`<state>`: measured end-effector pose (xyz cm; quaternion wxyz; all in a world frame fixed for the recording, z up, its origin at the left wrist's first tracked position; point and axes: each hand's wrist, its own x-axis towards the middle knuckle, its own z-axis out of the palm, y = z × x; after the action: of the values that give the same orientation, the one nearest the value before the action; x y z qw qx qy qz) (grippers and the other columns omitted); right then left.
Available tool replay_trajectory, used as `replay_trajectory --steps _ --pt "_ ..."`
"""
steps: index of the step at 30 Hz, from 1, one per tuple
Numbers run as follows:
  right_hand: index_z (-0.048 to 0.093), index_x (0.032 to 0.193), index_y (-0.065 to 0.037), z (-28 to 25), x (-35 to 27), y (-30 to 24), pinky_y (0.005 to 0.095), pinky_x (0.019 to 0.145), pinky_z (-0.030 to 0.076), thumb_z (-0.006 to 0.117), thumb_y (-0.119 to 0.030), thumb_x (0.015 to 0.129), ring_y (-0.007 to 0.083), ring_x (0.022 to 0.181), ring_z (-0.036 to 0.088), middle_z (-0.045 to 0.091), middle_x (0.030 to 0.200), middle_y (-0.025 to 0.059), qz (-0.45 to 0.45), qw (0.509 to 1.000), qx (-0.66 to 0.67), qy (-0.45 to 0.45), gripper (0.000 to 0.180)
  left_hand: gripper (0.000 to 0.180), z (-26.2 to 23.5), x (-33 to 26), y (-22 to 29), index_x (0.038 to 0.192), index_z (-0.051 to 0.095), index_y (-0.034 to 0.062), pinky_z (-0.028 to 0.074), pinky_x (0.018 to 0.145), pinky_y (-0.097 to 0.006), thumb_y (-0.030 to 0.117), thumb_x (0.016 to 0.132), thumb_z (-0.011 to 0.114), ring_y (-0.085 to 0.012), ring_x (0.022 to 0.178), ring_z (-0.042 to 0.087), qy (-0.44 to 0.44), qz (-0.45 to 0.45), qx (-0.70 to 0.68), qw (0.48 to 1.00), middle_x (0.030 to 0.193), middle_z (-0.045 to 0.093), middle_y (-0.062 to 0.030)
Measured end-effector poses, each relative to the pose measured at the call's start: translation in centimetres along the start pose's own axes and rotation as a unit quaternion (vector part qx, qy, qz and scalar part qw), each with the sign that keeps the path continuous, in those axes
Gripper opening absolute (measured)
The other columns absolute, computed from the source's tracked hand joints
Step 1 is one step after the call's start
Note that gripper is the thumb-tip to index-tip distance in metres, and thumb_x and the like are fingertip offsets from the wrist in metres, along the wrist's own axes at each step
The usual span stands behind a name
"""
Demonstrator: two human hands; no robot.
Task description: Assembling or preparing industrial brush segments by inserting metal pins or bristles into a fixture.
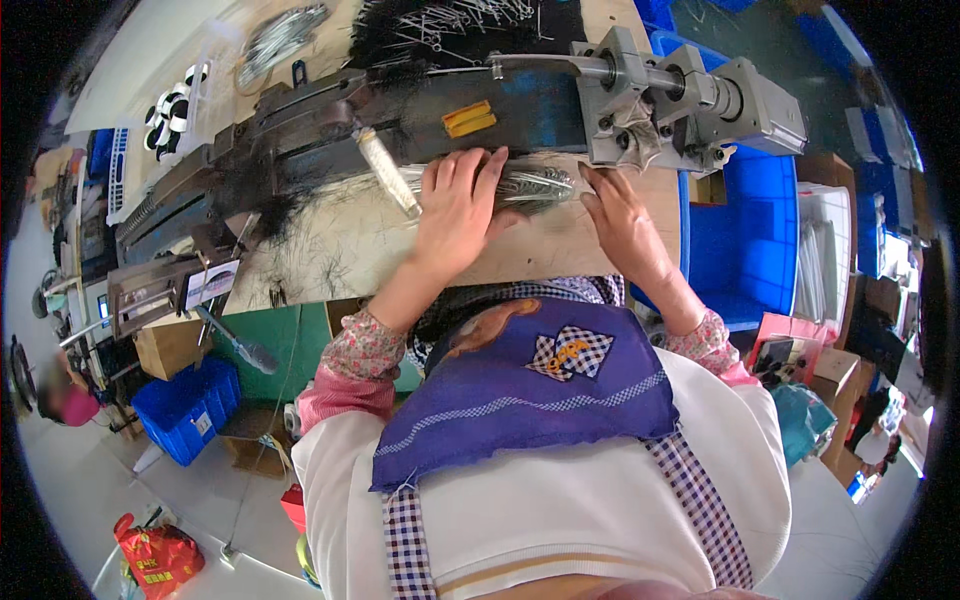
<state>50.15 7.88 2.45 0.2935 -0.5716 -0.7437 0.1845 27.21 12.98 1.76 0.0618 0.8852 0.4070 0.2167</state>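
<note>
A bundle of thin metal wire pieces with looped ends [540, 186] lies on the wooden bench top in front of me. My left hand [458, 215] rests over its left part, fingers stretched out and slightly apart, thumb toward the right. At the bundle's right end is my right hand [628, 225], its fingers apart and their tips close to the wire ends; whether they touch cannot be made out. Left of my left hand, a lever handle wrapped in white [387, 172] slants down from the dark metal machine bed [330, 155]. A yellow block [469, 119] sits on that bed beyond my fingers.
A grey motor-driven spindle unit [690, 95] stands at the right. Loose eyelet rods [450, 30] lie on black cloth at the back, near a clear bag of metal pieces [283, 42]. Blue bins [750, 230] stand beside the bench's right edge. Black-and-white rolls [172, 110] sit far left.
</note>
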Motion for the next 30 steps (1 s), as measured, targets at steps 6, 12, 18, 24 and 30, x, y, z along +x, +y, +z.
replay_trajectory --steps 6,12,18,24,30 --pt "0.050 0.114 0.011 2.6 0.4 0.6 0.0417 0.093 0.045 0.050 -0.006 0.087 0.0401 0.103 0.051 0.051 0.114 0.0249 -0.004 0.992 0.049 -0.112 0.032 0.066 0.6 -1.6 -1.5 0.133 0.045 0.0042 0.032 0.100 -0.046 0.031 0.077 0.069 -0.0332 0.116 0.042 -0.042 -0.022 -0.024 0.999 0.129 0.046 -0.0110" --pt "0.058 0.102 0.004 2.3 2.2 -1.4 0.0390 0.072 0.049 0.055 -0.013 0.091 0.0376 0.083 0.062 0.062 0.091 0.0246 0.143 0.956 0.231 -0.108 0.021 0.064 -0.6 -3.5 -3.7 0.129 0.049 0.0024 0.036 0.100 -0.045 0.029 0.076 0.070 -0.0332 0.115 0.044 -0.060 -0.010 -0.013 0.998 0.123 0.047 -0.0137" --pt "0.060 0.096 0.003 3.8 2.6 -1.2 0.0302 0.059 0.046 0.064 -0.015 0.088 0.0150 0.063 0.057 0.063 0.075 0.0145 0.122 0.977 0.170 -0.046 0.020 0.065 -0.5 -3.4 -3.7 0.130 0.048 0.0023 0.036 0.100 -0.047 0.028 0.075 0.072 -0.0345 0.116 0.044 -0.031 -0.013 -0.050 0.998 0.126 0.046 -0.0142" --pt "0.056 0.087 0.001 2.8 2.2 -1.3 0.0363 0.059 0.046 0.063 -0.016 0.087 0.0315 0.061 0.058 0.060 0.074 0.0199 0.092 0.984 0.155 0.016 0.018 0.059 -4.6 -5.8 -1.3 0.127 0.051 0.0034 0.033 0.105 -0.050 0.022 0.075 0.072 -0.0326 0.125 0.042 -0.038 -0.039 -0.038 0.998 0.136 0.044 -0.0138" --pt "0.061 0.097 -0.003 -0.6 1.5 -2.7 0.0275 0.063 0.044 0.061 -0.013 0.089 0.0115 0.066 0.050 0.058 0.075 0.0063 0.161 0.980 0.092 0.067 0.013 0.025 -8.8 -12.1 -0.3 0.101 0.069 0.0044 0.034 0.103 -0.056 0.010 0.076 0.068 -0.0315 0.113 0.053 0.113 -0.112 -0.112 0.981 0.114 0.062 -0.0120"
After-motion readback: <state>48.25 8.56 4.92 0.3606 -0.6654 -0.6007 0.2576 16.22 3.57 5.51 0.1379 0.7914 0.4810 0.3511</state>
